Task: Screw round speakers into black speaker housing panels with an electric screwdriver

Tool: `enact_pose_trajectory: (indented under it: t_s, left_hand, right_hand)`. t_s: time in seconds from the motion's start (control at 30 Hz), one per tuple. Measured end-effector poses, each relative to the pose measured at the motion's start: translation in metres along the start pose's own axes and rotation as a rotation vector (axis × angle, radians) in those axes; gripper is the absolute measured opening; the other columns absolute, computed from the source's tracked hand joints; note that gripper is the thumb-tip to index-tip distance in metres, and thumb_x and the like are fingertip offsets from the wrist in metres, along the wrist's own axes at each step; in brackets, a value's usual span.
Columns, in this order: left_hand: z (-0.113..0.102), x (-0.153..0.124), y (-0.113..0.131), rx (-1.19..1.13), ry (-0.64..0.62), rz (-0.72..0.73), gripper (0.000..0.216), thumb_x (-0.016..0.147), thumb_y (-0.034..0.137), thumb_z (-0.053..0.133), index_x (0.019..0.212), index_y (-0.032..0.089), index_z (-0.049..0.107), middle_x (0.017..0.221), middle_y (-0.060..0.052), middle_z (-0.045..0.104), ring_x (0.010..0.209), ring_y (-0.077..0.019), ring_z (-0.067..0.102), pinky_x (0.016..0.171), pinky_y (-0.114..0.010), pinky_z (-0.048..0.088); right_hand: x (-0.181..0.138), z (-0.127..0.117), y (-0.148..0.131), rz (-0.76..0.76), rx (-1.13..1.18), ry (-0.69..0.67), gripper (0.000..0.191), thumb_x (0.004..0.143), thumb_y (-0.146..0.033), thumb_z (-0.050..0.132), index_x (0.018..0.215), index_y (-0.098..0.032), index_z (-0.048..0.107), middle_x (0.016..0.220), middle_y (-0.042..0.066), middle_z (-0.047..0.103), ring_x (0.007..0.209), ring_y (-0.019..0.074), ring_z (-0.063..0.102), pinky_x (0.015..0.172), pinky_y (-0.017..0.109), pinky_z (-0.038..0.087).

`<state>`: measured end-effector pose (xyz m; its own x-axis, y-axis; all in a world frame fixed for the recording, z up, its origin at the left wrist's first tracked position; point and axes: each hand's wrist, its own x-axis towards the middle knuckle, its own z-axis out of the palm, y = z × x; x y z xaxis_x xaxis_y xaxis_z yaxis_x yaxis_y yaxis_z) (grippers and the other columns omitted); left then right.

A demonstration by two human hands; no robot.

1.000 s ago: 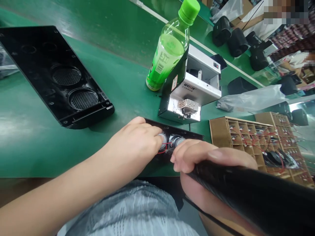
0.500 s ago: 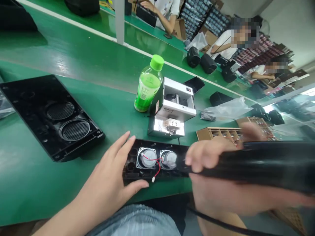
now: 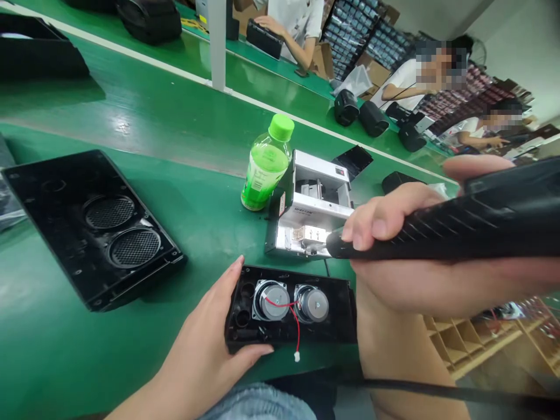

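1. Black plastic: the speaker panel (image 3: 339, 318) lies flat at the near edge of the green bench (image 3: 196, 210). Its back is up, so the two round drivers (image 3: 271, 299) are open to reach. A red wire (image 3: 294, 318) joins them and ends in a loose white plug (image 3: 297, 356) past the panel's front edge.
2. The left hand (image 3: 210, 344) lies open round the panel's left end, thumb along the front edge and fingers up the side. I judge this a brace against sliding.
3. The right hand (image 3: 420, 262) is closed tight round a black electric screwdriver (image 3: 459, 227), held almost level above the panel's right end. Its nose meets the front of the white screw feeder (image 3: 315, 207), but the bit itself is too small to make out. This hand and wrist cover the panel's right end and much of the wooden compartment tray (image 3: 472, 344). The tool's cable (image 3: 437, 391) runs off the frame.
4. To the left, well apart, a larger black housing (image 3: 94, 230) lies inside-up, showing two mesh grilles.
5. A green bottle (image 3: 265, 166) stands upright just beside the feeder, clear of both hands.
6. Across the belt sit small black speakers (image 3: 371, 116). A co-worker's arm (image 3: 297, 52) shows there too, but that person's work is hard to tell.
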<state>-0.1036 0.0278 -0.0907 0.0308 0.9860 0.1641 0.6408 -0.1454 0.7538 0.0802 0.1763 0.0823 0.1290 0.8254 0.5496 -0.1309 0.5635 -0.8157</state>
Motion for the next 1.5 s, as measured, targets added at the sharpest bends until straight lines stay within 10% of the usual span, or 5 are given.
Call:
enact_pose_trajectory:
  t_s: [0.43,0.83,1.5]
  left_hand:
    - [0.001,0.0,-0.002,0.005,-0.013,0.028,0.116,0.092,0.058,0.081,0.179,0.032,0.008,0.181,-0.011,0.038,0.16,-0.0377,0.049,0.125,-0.057,0.054]
    - [0.002,0.001,0.0,-0.048,-0.057,0.008,0.126,0.087,0.05,0.089,0.178,0.035,0.003,0.181,-0.012,0.037,0.162,-0.0382,0.045,0.128,-0.06,0.05]
    - [0.004,0.002,0.005,-0.122,-0.026,0.056,0.133,0.083,0.05,0.094,0.178,0.035,0.002,0.182,-0.013,0.034,0.164,-0.0384,0.043,0.129,-0.061,0.048]
  right_hand:
    - [-0.003,-0.008,0.042,-0.013,0.011,0.011,0.083,0.086,-0.099,0.04,0.111,-0.027,0.073,0.05,-0.007,0.055,0.032,0.0154,0.049,0.029,0.029,0.036]
    - [-0.032,0.003,-0.021,0.179,0.158,-0.108,0.053,0.096,-0.078,0.058,0.112,-0.031,0.077,0.058,-0.003,0.066,0.04,0.0175,0.053,0.044,0.036,0.05]
    - [-0.06,0.033,0.037,0.255,0.139,-0.18,0.062,0.093,-0.087,0.051,0.102,-0.03,0.075,0.054,-0.005,0.065,0.038,0.0152,0.053,0.042,0.032,0.05]
